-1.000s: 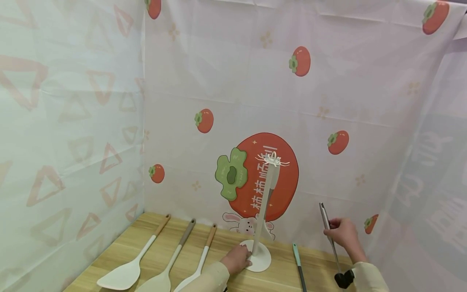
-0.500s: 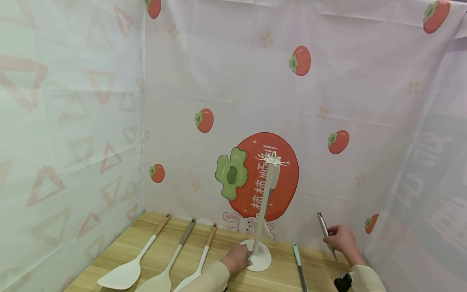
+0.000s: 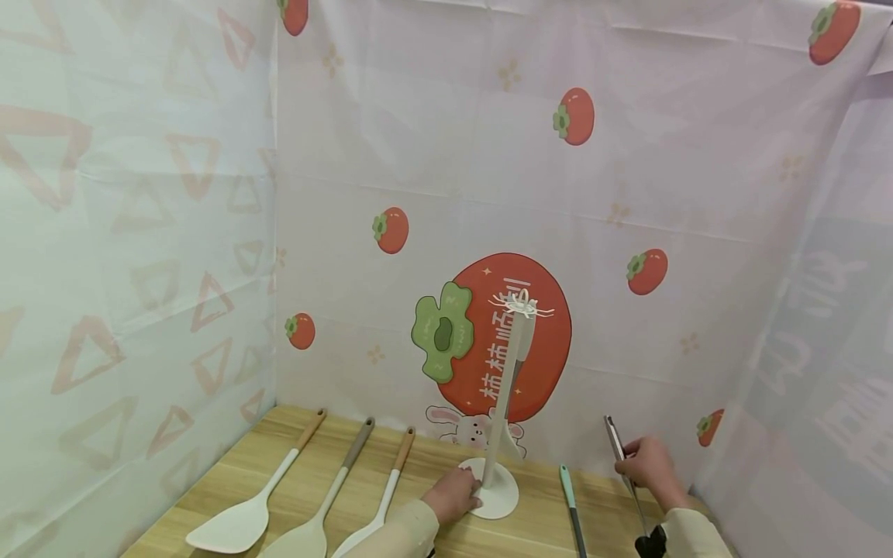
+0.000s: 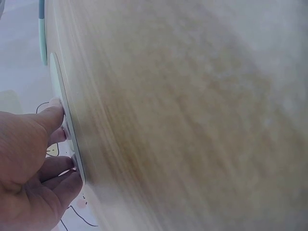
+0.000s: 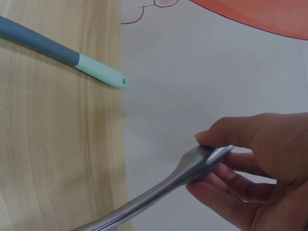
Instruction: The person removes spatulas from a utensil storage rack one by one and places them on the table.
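Note:
My right hand point(image 3: 649, 465) pinches a slim utensil by its shiny metal handle point(image 5: 159, 190), which slants above the table's right side. Its lower end is out of view, so I cannot tell its kind. Near the middle, the fingers of my left hand point(image 3: 453, 496) press on the round base point(image 3: 501, 505) of a white utensil stand point(image 3: 494, 446). The stand is upright, with thin hooks point(image 3: 523, 306) at its top. A utensil with a pale and grey handle point(image 3: 525, 341) hangs on it. In the left wrist view, thumb and fingertips touch the base's surface.
On the wooden table's left lie a white turner point(image 3: 237, 527), a pale utensil with a grey-brown handle point(image 3: 359, 442) and a white one with a wooden handle point(image 3: 405, 449). A mint-and-grey handle point(image 3: 568, 492) lies between stand and right hand. Printed cloth point(image 3: 453, 139) hangs behind.
My right hand has come down slightly with the metal-handled utensil, whose top end now sits lower and a little further left. My left hand and the stand have stayed put.

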Demonstrator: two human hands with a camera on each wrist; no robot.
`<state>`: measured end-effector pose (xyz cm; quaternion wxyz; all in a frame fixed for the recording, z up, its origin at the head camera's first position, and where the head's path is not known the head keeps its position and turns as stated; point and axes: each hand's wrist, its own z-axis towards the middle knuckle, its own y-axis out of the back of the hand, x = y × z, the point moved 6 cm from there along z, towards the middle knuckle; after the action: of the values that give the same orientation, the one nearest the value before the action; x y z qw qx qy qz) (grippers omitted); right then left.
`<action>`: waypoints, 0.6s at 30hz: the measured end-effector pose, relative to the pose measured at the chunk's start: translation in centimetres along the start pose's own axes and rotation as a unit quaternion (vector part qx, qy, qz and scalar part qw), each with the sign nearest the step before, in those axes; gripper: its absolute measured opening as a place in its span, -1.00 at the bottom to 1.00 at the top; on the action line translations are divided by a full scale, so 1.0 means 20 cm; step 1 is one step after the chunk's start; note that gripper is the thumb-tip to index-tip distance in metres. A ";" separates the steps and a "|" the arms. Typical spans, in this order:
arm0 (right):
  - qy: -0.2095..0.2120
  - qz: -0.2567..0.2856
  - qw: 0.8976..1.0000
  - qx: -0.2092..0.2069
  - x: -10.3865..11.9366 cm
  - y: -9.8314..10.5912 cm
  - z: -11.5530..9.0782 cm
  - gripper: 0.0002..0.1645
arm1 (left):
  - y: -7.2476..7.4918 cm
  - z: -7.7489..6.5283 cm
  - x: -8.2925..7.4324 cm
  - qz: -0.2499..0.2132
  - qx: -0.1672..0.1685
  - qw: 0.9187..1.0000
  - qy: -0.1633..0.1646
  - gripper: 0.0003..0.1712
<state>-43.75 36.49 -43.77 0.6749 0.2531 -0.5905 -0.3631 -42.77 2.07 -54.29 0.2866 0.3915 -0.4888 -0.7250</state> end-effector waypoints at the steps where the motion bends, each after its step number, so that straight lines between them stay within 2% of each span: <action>1: -0.001 -0.003 1.000 0.005 0.00 0.00 0.00 -0.57 | 0.00 0.00 0.00 0.001 -0.001 1.000 -0.001 -0.83; 14: -0.020 -0.001 1.000 0.019 -0.07 -0.05 -0.03 -0.74 | 0.02 -0.01 -0.01 -0.003 0.004 1.000 0.000 -0.81; 18: -0.033 -0.012 0.999 0.027 -0.09 -0.07 -0.03 -0.74 | 0.02 -0.02 -0.01 -0.009 0.001 1.000 -0.012 -0.79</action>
<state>-43.40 37.08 -46.07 0.6437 0.2662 -0.6184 -0.3637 -42.35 1.93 -53.94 0.2739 0.3872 -0.4896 -0.7317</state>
